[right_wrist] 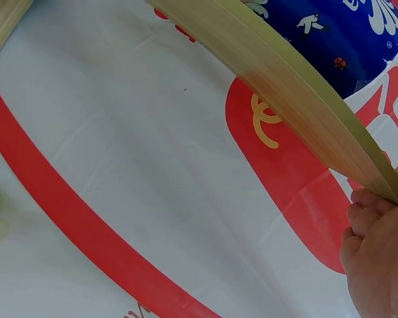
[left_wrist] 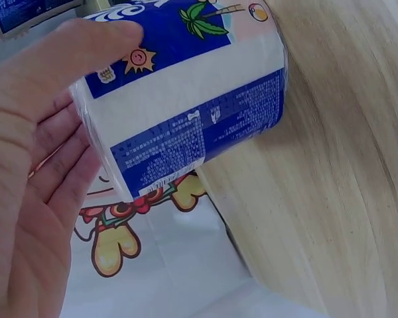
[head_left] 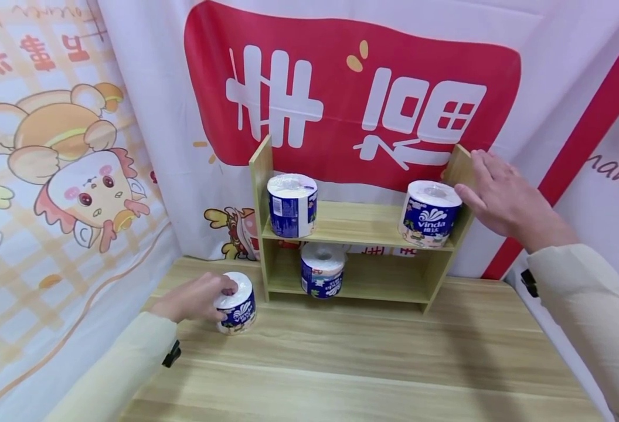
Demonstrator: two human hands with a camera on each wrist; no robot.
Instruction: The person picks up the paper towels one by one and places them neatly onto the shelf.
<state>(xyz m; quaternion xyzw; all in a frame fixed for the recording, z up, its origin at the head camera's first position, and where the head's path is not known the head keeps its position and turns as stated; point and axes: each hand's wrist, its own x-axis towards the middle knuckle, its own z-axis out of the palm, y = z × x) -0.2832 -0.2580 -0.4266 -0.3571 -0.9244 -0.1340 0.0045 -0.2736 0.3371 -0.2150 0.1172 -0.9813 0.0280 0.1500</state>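
Observation:
My left hand (head_left: 199, 298) holds a wrapped toilet paper roll (head_left: 238, 319) at the left of the tabletop. Its thumb presses the blue label, and fingers reach the roll's top hole. In the left wrist view the roll (left_wrist: 199, 99) is tilted, its printed side showing. My right hand (head_left: 515, 196) grips the upper right side panel (right_wrist: 305, 112) of a small wooden shelf (head_left: 351, 293), fingers outside and thumb inside. Close by the thumb stands a second roll (head_left: 431, 217) on the upper board. A third roll (head_left: 292, 208) is at that board's left end; another (head_left: 322, 275) sits below.
The shelf stands at the back of a wooden table (head_left: 341, 363). Behind it hangs a white cloth with a red printed sign (head_left: 336, 117). A patterned cloth (head_left: 19, 252) borders the left side, and a white cloth (head_left: 615, 193) hangs on the right.

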